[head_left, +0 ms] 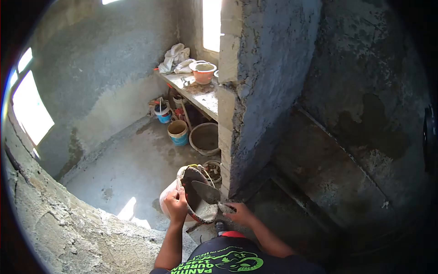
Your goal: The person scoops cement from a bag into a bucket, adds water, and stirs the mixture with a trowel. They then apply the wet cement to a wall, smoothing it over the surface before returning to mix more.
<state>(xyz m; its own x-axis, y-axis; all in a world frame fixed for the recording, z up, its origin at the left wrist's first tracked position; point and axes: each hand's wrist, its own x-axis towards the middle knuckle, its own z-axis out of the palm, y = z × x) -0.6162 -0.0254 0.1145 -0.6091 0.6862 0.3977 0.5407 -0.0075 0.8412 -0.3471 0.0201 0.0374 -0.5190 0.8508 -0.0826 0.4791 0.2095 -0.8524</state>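
My left hand [177, 204] is closed on the rim of a mortar-stained bucket [169, 194], which tilts with its mouth turned toward the right. In my right hand [239, 213] is the handle of a trowel [207, 192]. The trowel's grey blade reaches over the bucket's mouth, overlapping the dark inside. Wet grey material coats the lower inner wall of the bucket. A yellowish bail handle hangs at its upper right edge.
A rough wall edge [226, 109] rises just beyond my right hand. Past the bucket stand a blue-and-white pail [178, 137], a wide basin [194, 145] and a smaller pail [163, 114]. On a concrete shelf [205, 101] sit an orange tub [203, 76] and white sacks [173, 58].
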